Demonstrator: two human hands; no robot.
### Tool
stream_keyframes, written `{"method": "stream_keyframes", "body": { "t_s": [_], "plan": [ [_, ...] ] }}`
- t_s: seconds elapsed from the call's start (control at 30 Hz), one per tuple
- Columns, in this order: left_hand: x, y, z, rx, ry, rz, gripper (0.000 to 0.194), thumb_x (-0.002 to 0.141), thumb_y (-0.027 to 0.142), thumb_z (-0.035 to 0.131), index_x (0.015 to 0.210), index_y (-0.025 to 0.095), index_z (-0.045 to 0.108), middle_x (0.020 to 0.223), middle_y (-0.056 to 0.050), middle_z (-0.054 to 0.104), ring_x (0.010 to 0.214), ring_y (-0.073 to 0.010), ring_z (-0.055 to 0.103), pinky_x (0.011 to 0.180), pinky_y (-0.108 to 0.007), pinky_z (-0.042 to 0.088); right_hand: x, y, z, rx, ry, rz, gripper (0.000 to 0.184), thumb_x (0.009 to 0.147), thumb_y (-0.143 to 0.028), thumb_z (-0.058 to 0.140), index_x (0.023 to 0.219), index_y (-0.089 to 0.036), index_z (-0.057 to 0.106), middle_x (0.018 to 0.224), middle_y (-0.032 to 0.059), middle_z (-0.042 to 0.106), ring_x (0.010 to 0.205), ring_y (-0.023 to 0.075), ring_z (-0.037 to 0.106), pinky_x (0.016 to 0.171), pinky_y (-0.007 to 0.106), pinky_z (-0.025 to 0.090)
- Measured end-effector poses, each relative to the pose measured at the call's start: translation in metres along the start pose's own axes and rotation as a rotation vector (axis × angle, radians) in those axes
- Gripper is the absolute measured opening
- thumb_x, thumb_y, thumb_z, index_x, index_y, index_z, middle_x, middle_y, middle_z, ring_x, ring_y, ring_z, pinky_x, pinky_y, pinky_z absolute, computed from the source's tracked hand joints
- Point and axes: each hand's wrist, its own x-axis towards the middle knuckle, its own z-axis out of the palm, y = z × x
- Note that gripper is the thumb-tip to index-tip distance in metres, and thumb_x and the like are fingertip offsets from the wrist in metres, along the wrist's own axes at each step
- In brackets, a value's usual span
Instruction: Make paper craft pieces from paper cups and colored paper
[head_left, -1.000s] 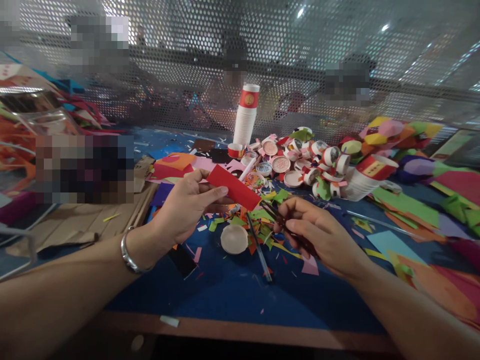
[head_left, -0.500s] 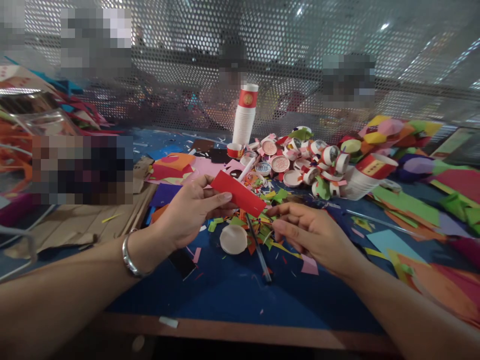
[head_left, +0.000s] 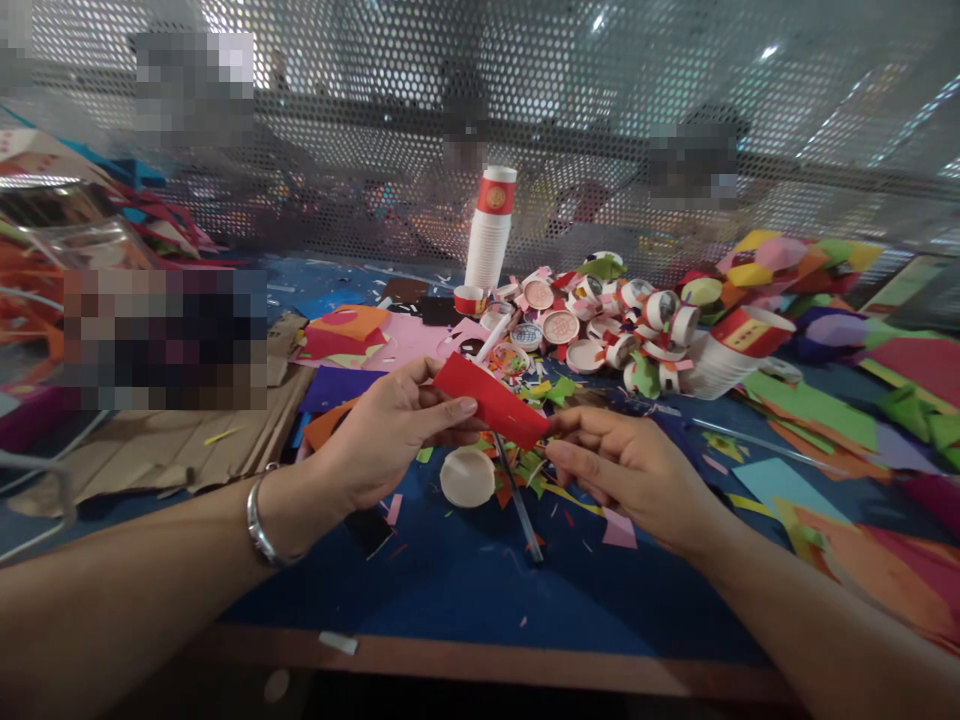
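Note:
My left hand pinches a folded-looking strip of red paper between thumb and fingers, above the table. At the strip's lower right corner, the thumb and fingertips of my right hand close on its edge. Below the paper lies a round, pale cup bottom. Beside it rests a clear-barrelled pen, its upper end hidden behind the paper. Green and orange paper scraps are scattered under my fingers.
A tall stack of paper cups stands at the back, near a perforated metal screen. Cut cup pieces are heaped right of it. Flattened cardboard lies left; coloured paper sheets lie right. People are visible beyond the screen.
My left hand has moved the red paper slightly right and down, bringing its corner to my right fingertips. The right hand has hardly moved; its fingers are closer around the corner.

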Motion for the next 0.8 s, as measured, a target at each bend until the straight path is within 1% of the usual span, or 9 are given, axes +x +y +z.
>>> {"method": "stream_keyframes", "body": {
  "t_s": [0.2, 0.4, 0.6, 0.7, 0.8],
  "plan": [
    [-0.0006, 0.0007, 0.0005, 0.024, 0.008, -0.001, 0.021, 0.084, 0.008, 0.074, 0.092, 0.016, 0.056, 0.08, -0.001, 0.077, 0.068, -0.0126, 0.074, 0.068, -0.024, 0.061, 0.0004, -0.0029, 0.0009, -0.05, -0.001, -0.033, 0.028, 0.092, -0.039, 0.069, 0.107, -0.015, 0.067, 0.067, -0.0018, 0.063, 0.045, 0.0042, 0.04, 0.04, 0.024, 0.024],
    [-0.0003, 0.0, -0.0004, 0.024, 0.009, -0.009, 0.022, 0.083, 0.01, 0.076, 0.09, 0.016, 0.056, 0.078, -0.001, 0.077, 0.068, -0.0137, 0.075, 0.067, -0.024, 0.061, 0.0005, -0.0045, 0.0018, -0.054, 0.005, -0.036, 0.025, 0.092, -0.039, 0.069, 0.099, -0.016, 0.065, 0.065, -0.0033, 0.06, 0.045, 0.004, 0.037, 0.04, 0.023, 0.022],
    [0.0004, -0.002, -0.0035, 0.033, -0.014, -0.023, 0.019, 0.081, 0.014, 0.079, 0.097, 0.013, 0.068, 0.089, -0.007, 0.08, 0.075, -0.0151, 0.076, 0.068, -0.023, 0.061, 0.0005, -0.0039, 0.0013, -0.057, 0.009, -0.038, 0.025, 0.091, -0.04, 0.069, 0.097, -0.017, 0.065, 0.064, -0.0034, 0.059, 0.044, 0.0049, 0.037, 0.039, 0.024, 0.022],
    [0.0006, -0.0009, -0.0033, 0.038, -0.003, -0.059, 0.015, 0.081, 0.016, 0.08, 0.094, 0.012, 0.072, 0.087, -0.008, 0.08, 0.074, -0.0157, 0.076, 0.065, -0.022, 0.06, -0.0005, -0.0026, 0.0009, -0.059, 0.005, -0.038, 0.025, 0.092, -0.041, 0.069, 0.097, -0.017, 0.065, 0.064, -0.0035, 0.059, 0.045, 0.0047, 0.037, 0.039, 0.024, 0.022],
    [0.0005, 0.0005, -0.0029, 0.065, 0.007, -0.079, 0.016, 0.08, 0.019, 0.082, 0.094, 0.013, 0.075, 0.092, -0.01, 0.081, 0.076, -0.0171, 0.077, 0.065, -0.023, 0.06, -0.0006, -0.0009, 0.0006, -0.06, 0.005, -0.046, 0.025, 0.092, -0.041, 0.068, 0.097, -0.017, 0.065, 0.065, -0.0036, 0.059, 0.044, 0.0043, 0.037, 0.039, 0.023, 0.022]
  ]
}}
